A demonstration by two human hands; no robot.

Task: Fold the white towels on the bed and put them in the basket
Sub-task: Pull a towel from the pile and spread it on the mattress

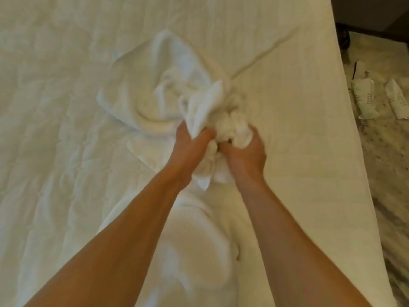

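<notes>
Bunched white towel: sits near frame centre, just above the bed, wadded between both hands; trails a loose fold toward 6 o'clock, down between the wrists.

Left hand: grips the wad at its 8 o'clock side, fingers curled round the cloth.

Right hand: grips the wad at its 4 o'clock side, fingers buried in the fabric; lies just beside the left hand, thumbs nearly meeting.

Second white towel: lies unfolded on the bed at 10 to 11 o'clock of the held one, crumpled in a loose swirl and touching it.

Third white towel: lies rumpled at 6 o'clock, under and between the forearms; blurred, outline hard to trace.

Bed: covered in wrinkled white quilted fabric; fills the frame from 12 through 9 to 6 o'clock, bounded at 3 o'clock by a slanting edge.

Marbled floor: shows beyond that edge at 3 o'clock.

Two white wrapped packets: lie side by side on the floor at 2 o'clock; of unclear content.

Dark furniture: stands in the 1 o'clock corner.
</notes>
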